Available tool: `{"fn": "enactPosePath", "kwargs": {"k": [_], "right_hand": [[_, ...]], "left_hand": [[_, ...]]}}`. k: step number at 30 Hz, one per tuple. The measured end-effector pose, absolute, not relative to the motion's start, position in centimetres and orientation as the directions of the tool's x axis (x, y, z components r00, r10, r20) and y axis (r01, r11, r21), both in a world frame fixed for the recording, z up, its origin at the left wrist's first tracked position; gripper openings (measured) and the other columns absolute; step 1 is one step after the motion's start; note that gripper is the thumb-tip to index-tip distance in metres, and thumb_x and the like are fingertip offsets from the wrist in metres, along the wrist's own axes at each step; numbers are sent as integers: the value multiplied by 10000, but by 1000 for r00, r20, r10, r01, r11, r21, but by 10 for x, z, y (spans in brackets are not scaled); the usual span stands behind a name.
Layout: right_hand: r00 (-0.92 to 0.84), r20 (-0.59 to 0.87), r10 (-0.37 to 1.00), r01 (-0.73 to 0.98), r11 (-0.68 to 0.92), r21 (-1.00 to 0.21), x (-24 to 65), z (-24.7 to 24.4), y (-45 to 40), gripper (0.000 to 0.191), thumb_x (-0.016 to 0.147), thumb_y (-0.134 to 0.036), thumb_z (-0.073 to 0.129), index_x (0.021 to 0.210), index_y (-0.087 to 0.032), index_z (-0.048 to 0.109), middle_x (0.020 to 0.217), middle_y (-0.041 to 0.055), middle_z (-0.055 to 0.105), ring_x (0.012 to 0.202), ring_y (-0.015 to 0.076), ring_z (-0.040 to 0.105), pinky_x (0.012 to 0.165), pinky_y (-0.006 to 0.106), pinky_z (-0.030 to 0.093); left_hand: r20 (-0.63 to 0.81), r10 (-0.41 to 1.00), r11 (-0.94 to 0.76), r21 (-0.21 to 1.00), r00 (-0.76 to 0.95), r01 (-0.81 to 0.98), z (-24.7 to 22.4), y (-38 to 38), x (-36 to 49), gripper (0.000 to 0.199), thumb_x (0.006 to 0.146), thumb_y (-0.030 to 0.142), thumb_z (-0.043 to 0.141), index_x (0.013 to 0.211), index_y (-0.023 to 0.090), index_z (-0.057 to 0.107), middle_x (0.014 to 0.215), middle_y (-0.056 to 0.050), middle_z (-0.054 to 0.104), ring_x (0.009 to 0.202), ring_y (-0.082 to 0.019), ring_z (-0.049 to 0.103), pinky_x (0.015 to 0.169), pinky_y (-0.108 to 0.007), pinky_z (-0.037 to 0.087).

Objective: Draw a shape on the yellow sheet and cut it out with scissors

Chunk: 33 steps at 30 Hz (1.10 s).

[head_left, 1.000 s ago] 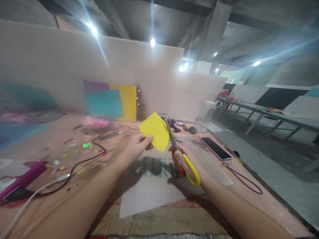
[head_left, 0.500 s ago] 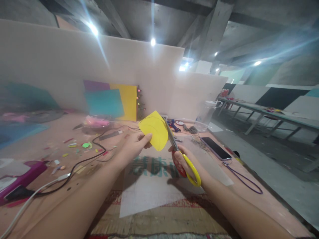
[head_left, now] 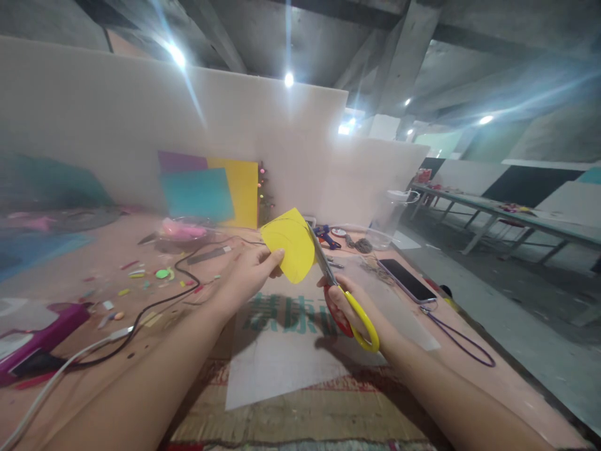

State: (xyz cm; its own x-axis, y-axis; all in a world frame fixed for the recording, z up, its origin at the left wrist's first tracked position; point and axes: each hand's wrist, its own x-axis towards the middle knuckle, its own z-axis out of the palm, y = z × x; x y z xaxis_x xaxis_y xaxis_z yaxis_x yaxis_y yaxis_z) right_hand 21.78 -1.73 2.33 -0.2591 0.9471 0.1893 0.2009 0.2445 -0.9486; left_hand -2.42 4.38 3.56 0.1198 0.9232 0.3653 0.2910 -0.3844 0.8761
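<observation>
My left hand (head_left: 263,269) pinches the lower left edge of a piece of yellow paper (head_left: 293,244), which has curved cut sides, a pointed top and a thin drawn line near its upper edge. My right hand (head_left: 350,304) is wrapped round the handles of a pair of scissors (head_left: 364,319) with one yellow and one red loop. The blades point up and lie along the paper's right edge; whether they touch it I cannot tell. Below both hands lies a translucent white sheet (head_left: 272,369) with green characters on it.
A phone (head_left: 407,280) with a purple strap lies at right, near a clear jug (head_left: 387,219). Behind the paper are a blue glue gun (head_left: 326,237) and grey twine (head_left: 359,244). Small clay scraps, a black cable (head_left: 188,288) and a magenta device (head_left: 51,332) occupy the left.
The yellow paper and my left hand have shifted very slightly left and up. The scissors stay nearly in place at the paper's right edge.
</observation>
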Motion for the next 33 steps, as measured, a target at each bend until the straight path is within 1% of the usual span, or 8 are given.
{"fn": "enactPosePath", "kwargs": {"k": [4,8,14,18,22,27,33], "right_hand": [[-255,164,953,194,217,-957,218,24,-17,572,834,-729,564,1027,-192,543,548,-90,371,409,63,306,394,212,260],[-247,172,954,166,216,-962,215,24,-20,569,828,-728,574,1024,-194,546,530,-97,361,389,60,287,374,210,242],[-242,152,958,122,185,-975,214,25,-20,568,814,-722,598,1024,-197,545,535,-104,345,382,52,263,365,206,223],[-247,139,959,158,182,-971,217,23,-17,608,785,-745,610,1025,-190,552,546,-98,354,397,59,285,372,212,233],[-236,161,958,210,212,-954,219,21,-15,613,789,-750,597,1022,-184,562,546,-90,364,409,65,293,386,216,238],[-231,163,959,233,218,-948,219,21,-14,589,791,-734,603,1012,-189,569,553,-88,354,426,70,286,396,218,237],[-256,174,951,250,239,-938,221,19,-12,565,822,-712,579,1035,-188,570,554,-83,358,432,79,286,398,228,248]], "left_hand": [[364,922,-387,880,132,275,34,46,-25,501,848,639,573,813,151,685,724,-64,709,669,-202,650,630,-295,486],[373,914,-405,869,159,284,32,50,-27,523,870,655,543,857,154,694,764,-66,716,684,-198,656,624,-290,480],[391,907,-422,854,158,304,32,51,-29,518,884,650,537,856,157,695,752,-58,712,676,-191,658,624,-287,490],[400,903,-429,865,159,260,36,47,-27,461,900,605,543,841,166,671,740,-37,704,665,-169,648,617,-266,492],[407,901,-432,875,149,220,42,43,-25,431,901,575,550,802,166,643,750,-32,698,651,-154,636,596,-251,488],[402,907,-420,889,128,184,45,42,-23,444,863,600,578,796,165,635,710,-24,664,634,-159,623,582,-254,489],[420,898,-438,881,129,179,41,45,-25,466,883,619,552,844,162,638,758,-31,679,654,-162,611,601,-262,483]]}}
